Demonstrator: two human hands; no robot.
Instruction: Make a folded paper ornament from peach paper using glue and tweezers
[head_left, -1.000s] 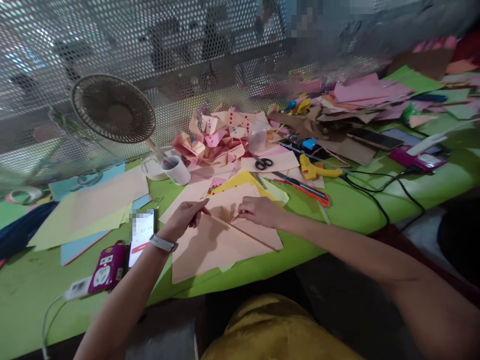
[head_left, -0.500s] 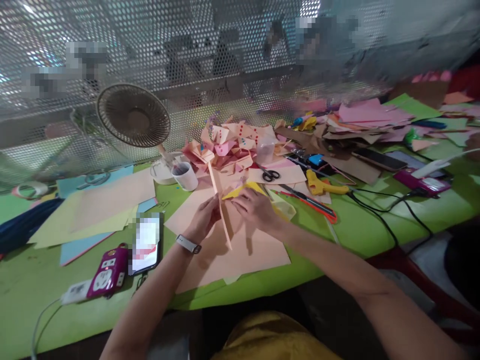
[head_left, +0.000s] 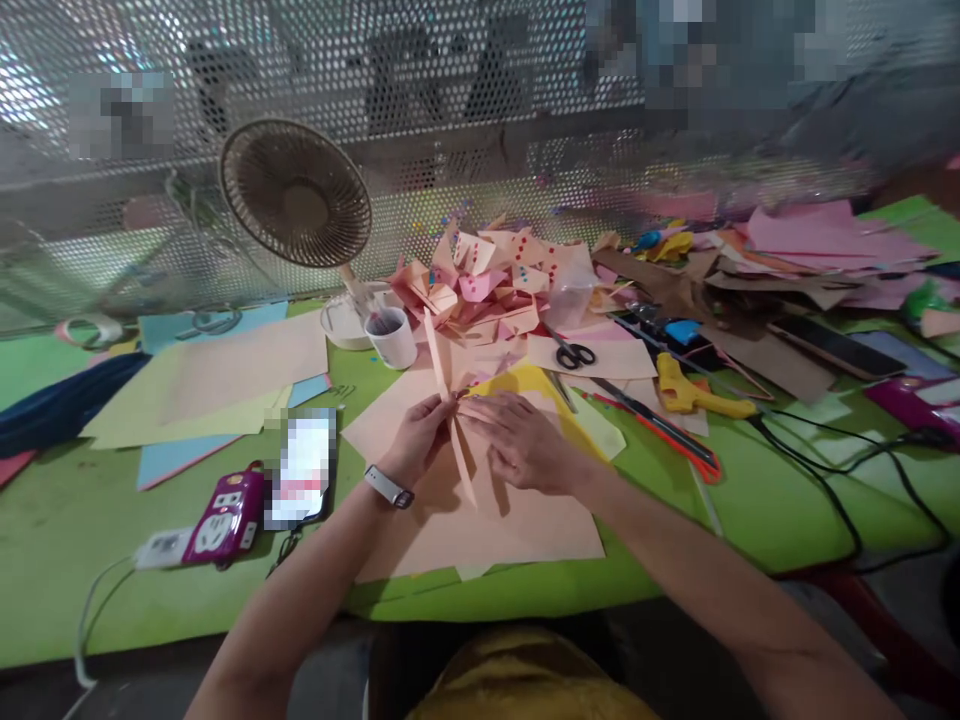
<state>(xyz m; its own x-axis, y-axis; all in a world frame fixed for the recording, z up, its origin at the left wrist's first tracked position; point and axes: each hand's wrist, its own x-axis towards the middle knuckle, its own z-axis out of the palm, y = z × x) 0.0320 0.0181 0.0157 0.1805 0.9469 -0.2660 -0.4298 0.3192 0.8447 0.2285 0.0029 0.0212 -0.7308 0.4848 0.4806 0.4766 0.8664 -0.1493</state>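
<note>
The left hand's [head_left: 424, 435] fingers pinch the folded paper [head_left: 461, 455] at its middle; it runs from eleven to five o'clock through them. The right hand's [head_left: 525, 440] fingers lie close together at its three o'clock side, grip unclear. Peach sheets [head_left: 547, 530] lie beneath on the worktop [head_left: 420, 602]; cup [head_left: 391, 340] at ten, glue gun [head_left: 701, 393] at three.

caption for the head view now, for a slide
Both hands work a narrow folded paper piece above peach sheets, beside yellow paper.
</note>
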